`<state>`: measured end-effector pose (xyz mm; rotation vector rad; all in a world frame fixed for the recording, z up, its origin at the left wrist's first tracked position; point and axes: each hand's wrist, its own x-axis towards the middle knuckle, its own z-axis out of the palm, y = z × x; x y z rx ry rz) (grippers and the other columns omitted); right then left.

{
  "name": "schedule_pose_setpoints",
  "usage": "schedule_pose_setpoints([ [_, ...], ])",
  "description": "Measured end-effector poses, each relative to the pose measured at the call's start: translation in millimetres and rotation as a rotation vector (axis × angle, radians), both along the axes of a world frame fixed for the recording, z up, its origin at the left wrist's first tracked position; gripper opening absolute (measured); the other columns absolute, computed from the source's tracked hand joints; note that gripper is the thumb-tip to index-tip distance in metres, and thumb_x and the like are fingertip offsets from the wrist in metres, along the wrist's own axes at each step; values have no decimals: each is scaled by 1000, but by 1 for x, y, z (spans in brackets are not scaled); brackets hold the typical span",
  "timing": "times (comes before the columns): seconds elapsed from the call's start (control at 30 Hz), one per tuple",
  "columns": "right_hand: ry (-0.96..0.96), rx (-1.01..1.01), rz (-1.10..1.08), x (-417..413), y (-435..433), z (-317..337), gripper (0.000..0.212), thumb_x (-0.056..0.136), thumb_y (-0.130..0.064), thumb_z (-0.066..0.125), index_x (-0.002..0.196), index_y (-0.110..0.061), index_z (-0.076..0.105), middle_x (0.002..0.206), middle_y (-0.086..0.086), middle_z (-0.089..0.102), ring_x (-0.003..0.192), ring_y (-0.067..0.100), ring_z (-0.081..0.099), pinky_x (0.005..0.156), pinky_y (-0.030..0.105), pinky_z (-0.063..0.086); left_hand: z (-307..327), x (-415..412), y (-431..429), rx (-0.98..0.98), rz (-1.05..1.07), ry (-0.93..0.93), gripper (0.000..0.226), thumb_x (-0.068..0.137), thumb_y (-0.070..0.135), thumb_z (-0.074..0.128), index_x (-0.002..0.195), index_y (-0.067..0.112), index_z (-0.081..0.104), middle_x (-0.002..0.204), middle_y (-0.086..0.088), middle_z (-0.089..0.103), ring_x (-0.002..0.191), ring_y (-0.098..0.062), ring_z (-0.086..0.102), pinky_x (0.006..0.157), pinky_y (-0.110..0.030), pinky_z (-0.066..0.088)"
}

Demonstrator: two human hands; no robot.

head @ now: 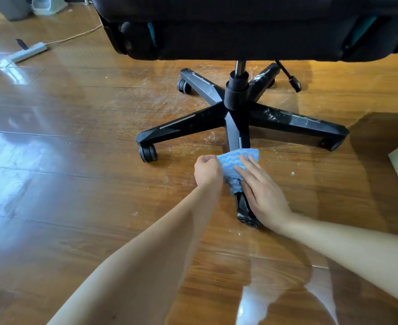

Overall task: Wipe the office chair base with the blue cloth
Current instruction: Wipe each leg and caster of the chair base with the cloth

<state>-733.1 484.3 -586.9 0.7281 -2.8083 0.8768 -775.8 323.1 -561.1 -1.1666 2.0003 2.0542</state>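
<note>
left hand (208,169) fisted on blue cloth (234,168); right hand (262,195) flat, open, pressing it onto chair base (238,124).

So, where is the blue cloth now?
In the head view, the blue cloth lies over the chair base's nearest leg, between the left hand and right hand.

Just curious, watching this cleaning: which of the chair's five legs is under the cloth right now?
The leg pointing toward the person, nearest the camera. The blue cloth lies over it under both hands; the other four legs are bare.
</note>
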Motion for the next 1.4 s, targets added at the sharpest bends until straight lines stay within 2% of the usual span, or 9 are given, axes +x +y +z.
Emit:
schedule_pose_setpoints([
  [0.27, -305, -302, -158, 86, -6, 1, 56, 109, -47, 36, 162, -40, 23, 169, -29, 4, 150, -15, 13, 109, 6, 28, 6, -9, 25, -42, -75, 5, 53, 95, 8, 34, 130, 26, 68, 104, 4, 74, 69, -14, 62, 64, -30, 53],
  [0.4, -469, -445, -306, 27, -27, 8, 56, 111, -39, 39, 164, -29, 22, 166, -12, 32, 148, 6, 35, 112, 24, 33, 1, -7, 22, -35, -77, 30, 41, 88, 16, 44, 98, 30, 82, 98, 6, 82, 96, -23, 75, 94, -48, 61],
  [0.57, -555, -497, -444, -60, -40, 3, 30, 109, -41, 39, 128, -24, 56, 120, -6, 66, 107, 16, 60, 77, 33, 38, 2, -12, 12, -132, -186, 34, 38, 89, 16, 46, 92, 24, 83, 87, 4, 80, 78, -28, 70, 67, -36, 51],
  [0.7, -632, -582, -519, -131, -45, 9, 41, 110, -37, 40, 131, -9, 60, 137, 11, 61, 127, 32, 56, 105, 39, 42, 3, -10, 16, -216, -200, 41, 30, 96, 22, 47, 105, 19, 76, 83, 7, 72, 65, -18, 58, 59, -28, 39],
  [0.83, -582, -542, -591, -153, -38, 17, 33, 106, -24, 51, 105, 4, 67, 141, 16, 48, 122, 34, 55, 102, 39, 43, 3, -16, 21, -274, -240, 63, 41, 102, 26, 47, 138, 27, 66, 123, 3, 75, 100, -22, 73, 79, -36, 58],
  [0.93, -473, -472, -587, -128, -34, 15, 27, 102, -17, 53, 79, -4, 56, 108, 6, 55, 97, 29, 57, 72, 33, 41, 2, -26, 26, -255, -245, 132, 52, 104, 22, 42, 155, 27, 54, 148, 4, 64, 130, -26, 63, 107, -47, 53],
  [1.07, -357, -575, -573, -92, -30, 6, 30, 101, -15, 56, 126, -17, 72, 112, -14, 67, 103, 5, 60, 75, 4, 37, -8, -24, 31, -430, -331, 173, 59, 107, 35, 42, 165, 27, 36, 166, 7, 44, 149, -18, 45, 119, -44, 42],
  [1.27, -435, -740, -607, -143, -57, 25, 44, 105, -23, 51, 148, -19, 57, 144, 0, 63, 130, 18, 59, 108, 39, 51, -32, -13, 34, -682, -492, 186, 86, 104, 51, 52, 171, 19, 8, 176, 3, 24, 158, -19, 31, 124, -43, 34],
  [1.4, -422, -676, -672, -151, -66, 22, 46, 107, -27, 49, 152, -20, 51, 151, 3, 56, 137, 22, 55, 112, 37, 46, -32, -12, 31, -720, -538, 166, 97, 100, 50, 61, 171, 17, 3, 177, 2, 17, 161, -18, 23, 126, -41, 27],
])
